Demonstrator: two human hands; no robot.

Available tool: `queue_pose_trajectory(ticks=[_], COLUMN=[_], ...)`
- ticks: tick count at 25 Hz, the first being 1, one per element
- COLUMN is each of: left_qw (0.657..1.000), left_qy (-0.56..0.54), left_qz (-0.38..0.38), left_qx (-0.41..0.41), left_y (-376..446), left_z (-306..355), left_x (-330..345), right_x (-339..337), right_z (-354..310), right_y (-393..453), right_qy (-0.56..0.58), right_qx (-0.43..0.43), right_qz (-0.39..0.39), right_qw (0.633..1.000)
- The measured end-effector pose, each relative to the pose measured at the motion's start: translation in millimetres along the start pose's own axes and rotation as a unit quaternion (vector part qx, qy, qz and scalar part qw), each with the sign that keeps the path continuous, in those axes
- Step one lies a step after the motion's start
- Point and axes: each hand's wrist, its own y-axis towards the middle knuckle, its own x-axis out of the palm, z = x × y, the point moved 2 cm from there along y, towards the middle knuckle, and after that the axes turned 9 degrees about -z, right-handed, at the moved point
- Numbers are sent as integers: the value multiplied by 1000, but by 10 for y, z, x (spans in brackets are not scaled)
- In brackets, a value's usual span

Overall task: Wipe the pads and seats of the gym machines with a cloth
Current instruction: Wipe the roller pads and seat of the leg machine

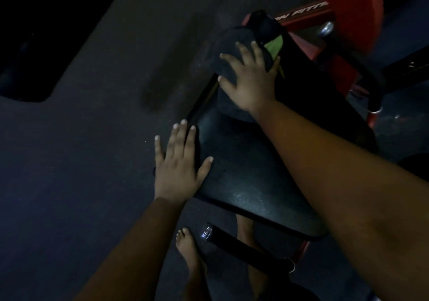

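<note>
Both hands flat: right [249, 78] presses cloth [234, 52] on seat [243, 173].

We see a dim room with a dark, speckled rubber floor [69, 161] filling the left and near parts of the scene. A darker smear [167, 73] marks the floor toward the far middle. At far right stands a red machine frame [348, 10] with white lettering too blurred to read. A black shape [27, 68] lies at far left.

Both arms reach forward, the left hand [177, 168] flat with fingers spread, the right hand [250, 78] splayed, palm down.
</note>
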Motion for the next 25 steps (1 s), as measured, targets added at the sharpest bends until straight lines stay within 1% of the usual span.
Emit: queue_pose_trajectory(ticks=[1, 3, 5, 7, 10, 12, 14, 16, 17, 20, 25], left_qw=[999, 997, 993, 990, 980, 969, 957, 950, 949, 950, 939], left_qy=[-4, -12, -14, -9, 10, 33, 65, 79, 72, 36, 50], left_qz=[-20, -64, -106, -135, -198, -244, -281, -300, -302, -304, -313], left_qx=[-25, -48, -44, -26, 5, 11, 20, 39, 45, 64, 133], left_y=[-222, -591, -831, -939, -938, -928, -946, -1005, -1041, -1237, -1589], left_z=[-178, -437, -618, -750, -802, -753, -666, -533, -451, -133, 401], left_x=[28, 93, 150, 123, -40, -226, -412, -626, -717, -1028, -1476], right_x=[89, 271, 467, 701, 968, 966, 829, 574, 440, 13, -638], right_z=[-182, -497, -768, -985, -977, -764, -520, -364, -327, -413, -603], right_y=[-191, -601, -1039, -1523, -2272, -2618, -2785, -2921, -2998, -3346, -4019], right_qy=[-8, -26, -35, -38, -73, -107, -105, -86, -72, -30, -4], right_qx=[-10, -26, -42, -75, -140, -149, -108, -38, -6, 63, 144], right_qz=[1, 12, 17, 1, -39, -100, -162, -229, -248, -238, -179], right_qw=[1000, 999, 998, 996, 987, 978, 975, 969, 966, 969, 973])
